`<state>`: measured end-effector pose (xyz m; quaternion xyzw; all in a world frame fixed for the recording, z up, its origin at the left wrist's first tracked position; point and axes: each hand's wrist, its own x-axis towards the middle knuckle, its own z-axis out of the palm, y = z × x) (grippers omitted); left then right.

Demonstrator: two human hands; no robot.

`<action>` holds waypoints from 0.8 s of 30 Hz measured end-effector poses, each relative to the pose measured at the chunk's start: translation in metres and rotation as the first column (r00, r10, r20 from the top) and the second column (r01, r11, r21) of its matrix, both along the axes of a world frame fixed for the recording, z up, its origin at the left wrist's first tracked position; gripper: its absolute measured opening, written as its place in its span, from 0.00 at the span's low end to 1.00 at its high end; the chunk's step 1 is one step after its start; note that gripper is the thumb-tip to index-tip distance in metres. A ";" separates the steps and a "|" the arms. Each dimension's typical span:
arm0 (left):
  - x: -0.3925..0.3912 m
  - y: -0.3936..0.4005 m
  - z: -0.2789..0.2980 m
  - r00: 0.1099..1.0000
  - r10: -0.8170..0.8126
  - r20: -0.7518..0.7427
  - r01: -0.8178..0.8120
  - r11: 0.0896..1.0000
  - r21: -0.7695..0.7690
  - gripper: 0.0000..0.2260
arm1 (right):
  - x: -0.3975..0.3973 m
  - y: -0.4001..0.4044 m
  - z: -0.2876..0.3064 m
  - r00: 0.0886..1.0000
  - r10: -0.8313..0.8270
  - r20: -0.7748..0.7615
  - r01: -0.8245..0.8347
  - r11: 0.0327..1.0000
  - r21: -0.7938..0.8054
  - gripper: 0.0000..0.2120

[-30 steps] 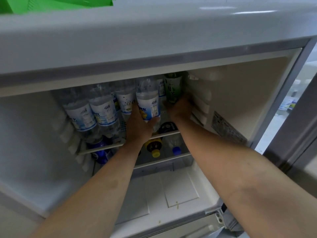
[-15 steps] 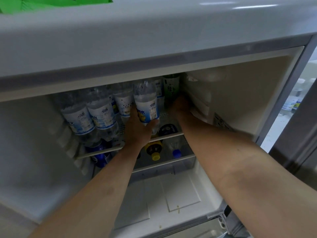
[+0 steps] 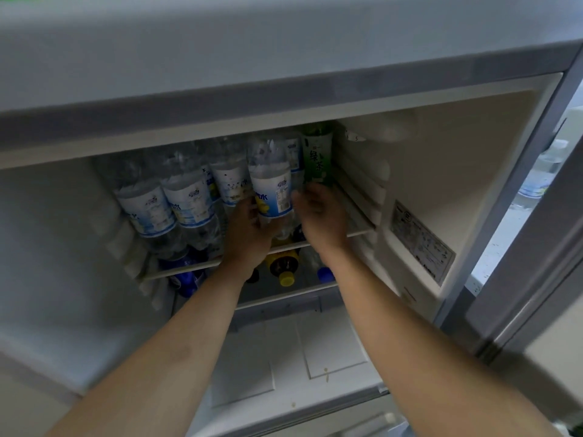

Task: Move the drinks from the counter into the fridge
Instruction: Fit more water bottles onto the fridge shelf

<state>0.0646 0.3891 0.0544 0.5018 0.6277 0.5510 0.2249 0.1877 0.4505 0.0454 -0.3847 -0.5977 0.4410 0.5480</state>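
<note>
Reaching into the open white fridge (image 3: 457,171), the person's left hand (image 3: 249,234) grips the lower part of a clear plastic bottle with a blue and white label (image 3: 272,187), which stands on the upper wire shelf (image 3: 353,231) at the right end of a row of like bottles. The right hand (image 3: 321,216) hovers just beside it, fingers loosely spread and holding nothing, in front of a green tea bottle (image 3: 317,156). A yellow-capped bottle (image 3: 284,266) lies on the shelf below
</note>
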 end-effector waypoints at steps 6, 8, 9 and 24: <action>-0.001 -0.027 -0.020 0.986 0.169 0.001 -0.169 0.983 0.072 0.10 | -0.019 -0.009 -0.001 0.967 0.107 0.230 -0.122 0.991 0.052 0.35; -0.001 -0.035 -0.024 0.976 0.215 0.026 -0.217 0.969 0.120 0.10 | -0.024 -0.002 -0.001 0.956 0.036 0.293 -0.058 0.996 0.068 0.34; -0.002 -0.040 -0.024 0.973 0.227 0.032 -0.229 0.963 0.141 0.10 | -0.025 0.003 -0.001 0.951 0.014 0.309 -0.036 0.997 0.068 0.32; 0.015 -0.128 -0.063 0.989 0.095 0.117 -0.106 0.990 0.092 0.12 | -0.036 0.060 0.015 0.884 -0.255 0.392 0.251 0.966 0.061 0.33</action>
